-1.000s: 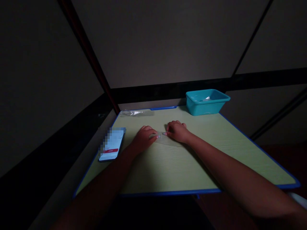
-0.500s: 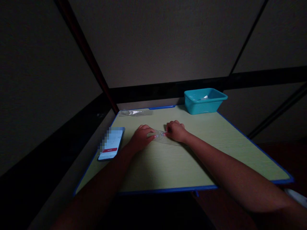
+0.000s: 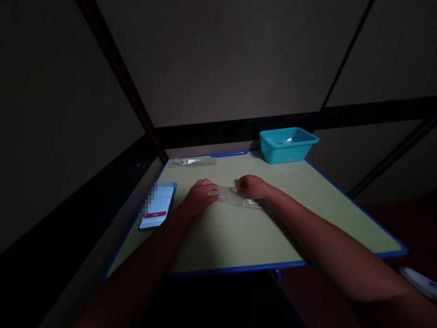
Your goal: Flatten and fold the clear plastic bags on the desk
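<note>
Two hands pinch one clear plastic bag point(image 3: 239, 199) on the counter point(image 3: 307, 214): left hand point(image 3: 200, 197) and right hand point(image 3: 251, 186), each grip closed on it. One phone point(image 3: 157, 206) at nine o'clock, one teal tub point(image 3: 287, 145) at one o'clock, a second bag point(image 3: 190, 161) at eleven

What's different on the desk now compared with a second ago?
The clear plastic bag now lies more spread out, stretching right under the right hand. Both hands kept their fingertips on it; the left hand barely moved. The phone, the teal tub and the second clear bag at the far edge stayed where they were on the table.
</note>
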Tool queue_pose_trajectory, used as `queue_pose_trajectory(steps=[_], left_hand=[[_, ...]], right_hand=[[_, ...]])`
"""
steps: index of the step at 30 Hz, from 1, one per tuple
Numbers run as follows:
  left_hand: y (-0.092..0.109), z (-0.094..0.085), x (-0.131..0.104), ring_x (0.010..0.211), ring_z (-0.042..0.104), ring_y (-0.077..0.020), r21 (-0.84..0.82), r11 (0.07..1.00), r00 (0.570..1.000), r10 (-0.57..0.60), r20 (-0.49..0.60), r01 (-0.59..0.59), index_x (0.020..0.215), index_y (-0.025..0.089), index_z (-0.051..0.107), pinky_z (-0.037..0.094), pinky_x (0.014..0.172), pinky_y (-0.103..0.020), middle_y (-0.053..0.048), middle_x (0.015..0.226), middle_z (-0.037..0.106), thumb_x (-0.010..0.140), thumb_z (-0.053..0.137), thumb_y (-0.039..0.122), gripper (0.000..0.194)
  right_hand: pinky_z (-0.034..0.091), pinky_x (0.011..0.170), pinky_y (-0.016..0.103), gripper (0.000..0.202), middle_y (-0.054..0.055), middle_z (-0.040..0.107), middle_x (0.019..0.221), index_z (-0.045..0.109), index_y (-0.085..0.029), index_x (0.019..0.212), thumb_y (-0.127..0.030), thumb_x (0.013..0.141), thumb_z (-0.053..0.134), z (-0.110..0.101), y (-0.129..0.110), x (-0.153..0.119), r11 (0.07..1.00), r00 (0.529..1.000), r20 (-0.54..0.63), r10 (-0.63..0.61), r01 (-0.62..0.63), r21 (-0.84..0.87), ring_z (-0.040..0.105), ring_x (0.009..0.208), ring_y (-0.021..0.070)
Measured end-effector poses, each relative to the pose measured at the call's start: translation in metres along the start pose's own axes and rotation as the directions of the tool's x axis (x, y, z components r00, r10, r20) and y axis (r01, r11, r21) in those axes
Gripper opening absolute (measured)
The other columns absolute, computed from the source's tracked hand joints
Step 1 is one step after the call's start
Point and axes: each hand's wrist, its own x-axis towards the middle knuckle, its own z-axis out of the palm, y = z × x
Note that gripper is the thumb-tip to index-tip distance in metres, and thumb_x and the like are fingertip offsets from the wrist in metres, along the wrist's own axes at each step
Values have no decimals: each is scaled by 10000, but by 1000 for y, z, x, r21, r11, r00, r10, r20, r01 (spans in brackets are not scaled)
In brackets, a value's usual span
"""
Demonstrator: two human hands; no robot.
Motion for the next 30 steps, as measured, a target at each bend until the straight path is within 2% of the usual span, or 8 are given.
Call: queue_pose_trajectory(steps=[6, 13, 17, 20, 26, 30], left_hand=[[6, -1, 0, 898, 515, -189, -17, 1000, 1000, 13, -1, -13, 901, 230, 658, 438, 839, -345, -27, 917, 589, 764, 638, 287, 150], [15, -4, 1, 907, 519, -180, -86, 985, 984, 158, 77, -152, 911, 215, 665, 410, 855, -330, -27, 917, 601, 806, 599, 265, 134], [15, -5, 1, 899, 524, -182, -94, 982, 981, 173, 91, -164, 925, 208, 678, 411, 849, -327, -36, 903, 607, 816, 591, 259, 148], [17, -7, 0, 906, 524, -186, -102, 982, 980, 168, 104, -157, 941, 196, 679, 414, 851, -330, -45, 914, 606, 822, 587, 254, 161], [22, -10, -1, 918, 526, -186, -104, 982, 979, 168, 120, -156, 944, 207, 674, 422, 850, -327, -42, 931, 602, 823, 586, 258, 159], [25, -11, -1, 915, 529, -191, -98, 983, 975, 171, 139, -158, 946, 196, 670, 429, 846, -331, -52, 933, 605, 817, 592, 268, 167]], right_hand=[[315, 554, 223, 217, 45, 678, 790, 687, -166, 851, -343, 804, 570, -3, -3, -5, 999, 999, 35, -17, 18, -39, 554, 693, 144], [329, 561, 218, 252, 60, 682, 768, 704, -144, 847, -354, 801, 571, -8, -5, -8, 999, 1000, 19, -23, 24, -31, 549, 661, 137], [325, 528, 218, 270, 47, 665, 666, 720, -127, 793, -347, 799, 564, -16, 4, -9, 1000, 996, 82, -15, 15, -1, 527, 581, 121], [332, 517, 207, 209, 36, 662, 650, 726, -120, 793, -281, 760, 597, -18, 10, -8, 999, 992, 128, -18, 14, 34, 524, 567, 115], [350, 556, 186, 156, 34, 686, 710, 727, -131, 803, -150, 726, 594, -9, 6, -3, 996, 997, 21, -77, 76, 48, 550, 621, 113], [356, 569, 190, 164, 43, 690, 729, 714, -123, 824, -180, 764, 573, -7, 7, -1, 997, 997, -37, -62, 64, 48, 554, 628, 113]])
